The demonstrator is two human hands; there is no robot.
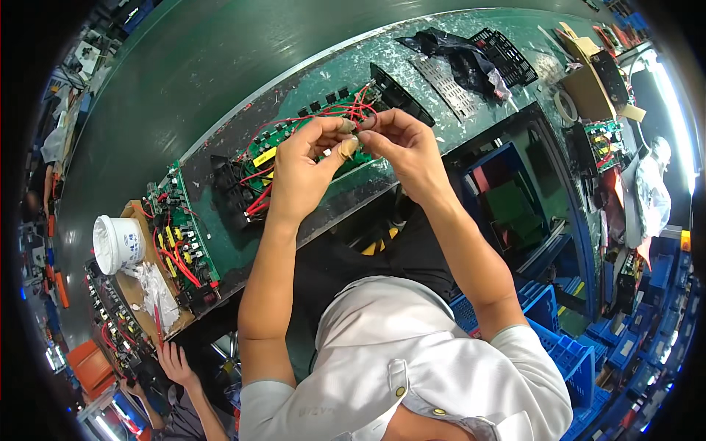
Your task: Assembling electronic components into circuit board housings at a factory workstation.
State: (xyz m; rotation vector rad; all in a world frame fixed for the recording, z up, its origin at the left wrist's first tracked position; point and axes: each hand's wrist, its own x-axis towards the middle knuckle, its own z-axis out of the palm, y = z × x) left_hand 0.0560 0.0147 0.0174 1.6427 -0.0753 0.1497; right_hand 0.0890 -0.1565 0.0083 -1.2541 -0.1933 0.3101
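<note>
Both my hands are raised over a long green circuit board (pixel 276 138) with red wires, black components and yellow-wrapped parts. My left hand (pixel 305 163) is closed in a pinch, tan wrapping on its thumb and another fingertip; whatever it grips is too small to make out. Close against it, my right hand (pixel 407 151) pinches thumb and forefinger at the red wires (pixel 360 104), which loop up from the board. Black end panels stand at both ends of the board, a far one (pixel 401 94) and a near-left one (pixel 229 192). My fingers partly hide the board's middle.
At left are a second wired board (pixel 180 229), a white tub (pixel 118 245) and a cardboard tray (pixel 184 320). A co-worker's hand (pixel 176 365) is below them. Perforated metal plates (pixel 446 87) and black plastic lie far right. A blue crate (pixel 562 353) stands right of me.
</note>
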